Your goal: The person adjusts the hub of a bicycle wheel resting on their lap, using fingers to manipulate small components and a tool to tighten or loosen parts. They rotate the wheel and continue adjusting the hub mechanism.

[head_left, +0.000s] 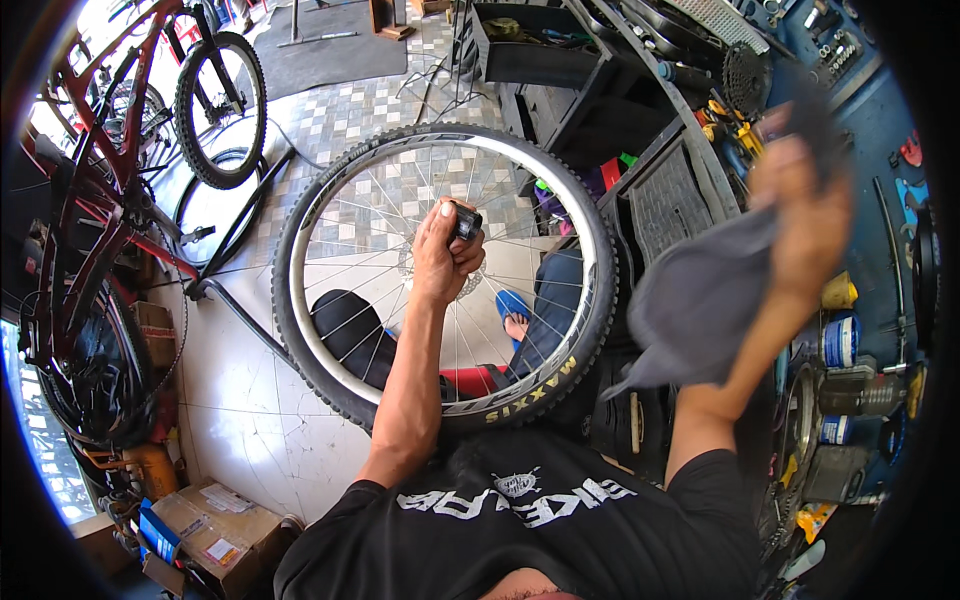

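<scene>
A bicycle wheel [298, 270] with a knobby black tire and silver rim rests across my lap. My left hand [440, 262] is closed around a black cylindrical hub part [466, 222] in front of the wheel's centre; whether it is joined to the wheel is hidden. Behind that hand, a disc rotor [472, 283] partly shows among the spokes. Off to the right, my right hand [800, 205] is raised, smeared by motion, with a dark grey rag [700, 295] hanging from its grip. A blurred dark patch above the fingers looks like more cloth.
A red mountain bike [105, 185] stands at the left, above a cardboard box [222, 530]. Along the right runs a bench with a cassette [745, 78], yellow-handled tools [735, 135] and several jars [842, 340]. A black open drawer [530, 60] is at the back.
</scene>
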The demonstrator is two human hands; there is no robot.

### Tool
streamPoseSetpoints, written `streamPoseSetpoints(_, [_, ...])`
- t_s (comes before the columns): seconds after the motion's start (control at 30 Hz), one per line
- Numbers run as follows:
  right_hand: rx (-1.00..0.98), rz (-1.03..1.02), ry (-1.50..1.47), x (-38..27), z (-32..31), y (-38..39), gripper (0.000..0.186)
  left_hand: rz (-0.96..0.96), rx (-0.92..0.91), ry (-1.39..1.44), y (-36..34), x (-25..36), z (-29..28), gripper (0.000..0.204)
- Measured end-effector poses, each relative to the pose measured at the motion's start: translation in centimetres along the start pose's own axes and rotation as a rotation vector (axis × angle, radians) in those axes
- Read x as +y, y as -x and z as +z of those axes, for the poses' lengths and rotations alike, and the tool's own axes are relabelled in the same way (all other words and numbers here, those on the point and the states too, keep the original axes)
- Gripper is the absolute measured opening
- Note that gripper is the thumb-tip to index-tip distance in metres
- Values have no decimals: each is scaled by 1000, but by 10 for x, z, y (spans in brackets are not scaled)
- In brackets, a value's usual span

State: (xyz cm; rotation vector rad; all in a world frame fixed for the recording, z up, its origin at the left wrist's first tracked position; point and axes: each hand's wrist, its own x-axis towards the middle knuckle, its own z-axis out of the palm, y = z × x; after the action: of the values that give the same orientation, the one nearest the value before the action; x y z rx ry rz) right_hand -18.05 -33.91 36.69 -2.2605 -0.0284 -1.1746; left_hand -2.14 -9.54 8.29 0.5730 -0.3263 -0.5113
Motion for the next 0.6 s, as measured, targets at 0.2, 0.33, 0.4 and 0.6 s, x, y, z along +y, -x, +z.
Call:
streamPoseSetpoints(0.2, [-606, -229, 213, 26, 126, 107, 60, -119, 117, 154, -2, -2, 2, 29])
streamPoseSetpoints(0.33, [-639, -405, 341, 49, 163, 126, 52, -197, 250, 91, 0, -4, 9, 23])
streamPoseSetpoints(0.4, [-647, -495, 411, 58, 174, 128, 46, -212, 274, -41, 0, -3, 11, 21])
streamPoseSetpoints(0.6, [-641, -578, 568, 63, 197, 130, 30, -181, 422, -248, -7, -8, 9, 26])
